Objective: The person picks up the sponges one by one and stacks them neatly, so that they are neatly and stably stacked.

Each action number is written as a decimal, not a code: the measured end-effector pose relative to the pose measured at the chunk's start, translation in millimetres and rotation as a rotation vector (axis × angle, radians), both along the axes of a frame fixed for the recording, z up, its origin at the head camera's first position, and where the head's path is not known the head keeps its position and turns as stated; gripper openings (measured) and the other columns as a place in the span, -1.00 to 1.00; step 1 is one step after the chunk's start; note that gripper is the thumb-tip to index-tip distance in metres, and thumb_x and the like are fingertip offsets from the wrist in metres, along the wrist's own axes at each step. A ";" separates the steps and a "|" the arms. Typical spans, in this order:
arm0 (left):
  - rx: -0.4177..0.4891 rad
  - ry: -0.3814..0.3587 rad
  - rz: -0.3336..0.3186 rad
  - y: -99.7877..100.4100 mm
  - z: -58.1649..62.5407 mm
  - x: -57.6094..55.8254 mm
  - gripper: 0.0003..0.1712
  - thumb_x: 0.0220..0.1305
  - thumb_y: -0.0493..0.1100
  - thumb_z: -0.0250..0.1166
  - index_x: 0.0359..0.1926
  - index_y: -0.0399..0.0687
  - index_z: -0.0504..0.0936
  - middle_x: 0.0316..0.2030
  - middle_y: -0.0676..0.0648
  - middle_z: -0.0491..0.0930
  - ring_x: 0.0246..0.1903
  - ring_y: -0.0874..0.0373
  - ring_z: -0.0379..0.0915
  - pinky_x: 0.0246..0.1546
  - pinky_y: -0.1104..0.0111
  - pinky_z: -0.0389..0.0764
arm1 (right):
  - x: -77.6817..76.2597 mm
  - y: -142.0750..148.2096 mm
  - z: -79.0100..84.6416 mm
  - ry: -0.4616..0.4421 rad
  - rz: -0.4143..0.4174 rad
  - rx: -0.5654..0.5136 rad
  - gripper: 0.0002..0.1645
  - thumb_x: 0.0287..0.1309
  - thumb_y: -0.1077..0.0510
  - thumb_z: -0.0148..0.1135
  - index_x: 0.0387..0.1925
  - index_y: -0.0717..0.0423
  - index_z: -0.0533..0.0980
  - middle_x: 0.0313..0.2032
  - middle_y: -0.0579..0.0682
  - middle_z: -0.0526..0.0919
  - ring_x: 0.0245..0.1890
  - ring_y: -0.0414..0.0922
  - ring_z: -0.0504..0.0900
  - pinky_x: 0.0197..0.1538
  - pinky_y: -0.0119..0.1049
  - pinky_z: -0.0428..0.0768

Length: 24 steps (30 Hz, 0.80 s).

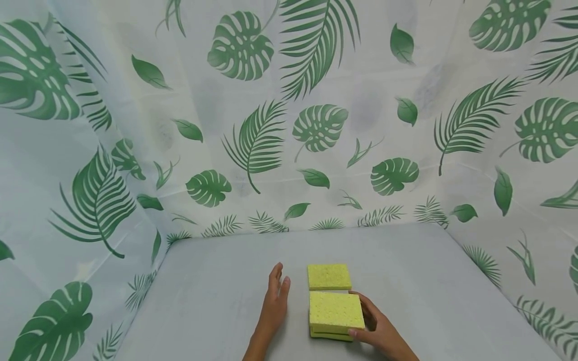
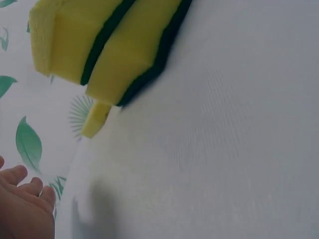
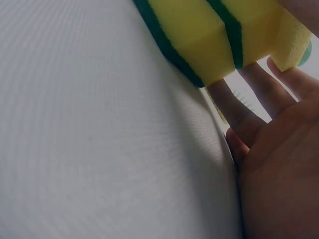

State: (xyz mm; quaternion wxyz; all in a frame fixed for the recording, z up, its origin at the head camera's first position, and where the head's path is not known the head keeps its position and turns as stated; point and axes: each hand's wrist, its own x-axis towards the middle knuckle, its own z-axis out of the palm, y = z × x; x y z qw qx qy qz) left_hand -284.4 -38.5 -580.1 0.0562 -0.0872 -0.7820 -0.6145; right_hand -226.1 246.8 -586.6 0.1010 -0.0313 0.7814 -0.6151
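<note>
A stack of sponges [image 1: 336,312] stands on the pale tabletop [image 1: 203,296], right of the middle in the head view, and the right hand [image 1: 384,335] grips it from its right side. The thumb presses the near right corner while the other fingers, partly curled and spread apart, reach round the far right edge; the right wrist view shows their tips against several layers of the stack. From the left wrist, two thicker yellow sponges [image 2: 122,67] can be told, one on the other, each with a dark green scouring layer [image 2: 101,45] underneath, and a thinner top sponge [image 2: 42,40], all yellow and pitted, caps them. The lowest green layer faces the tabletop. Just beyond the stack lies a single flat sponge [image 1: 328,276], also yellow; whether it touches the stack cannot be told. The left hand [image 1: 274,303] is left of the stack and apart from it, its fingers loosely extended with thumb and index finger parted, holding nothing. White sheeting [image 1: 280,93] printed with green leaves [image 1: 241,46] rises behind the tabletop and along its left and right sides.
</note>
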 end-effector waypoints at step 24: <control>-0.146 -0.078 -0.122 11.1 -13.4 -25.4 -0.11 0.66 0.20 0.12 0.73 -0.05 -0.02 0.66 -0.30 0.03 0.62 -0.31 -0.06 0.51 -0.31 0.07 | 2.6 -0.5 3.1 0.009 0.014 -0.039 0.07 0.30 0.10 0.52 0.67 0.09 0.14 0.53 0.23 0.34 0.44 0.08 0.40 0.23 -0.35 0.52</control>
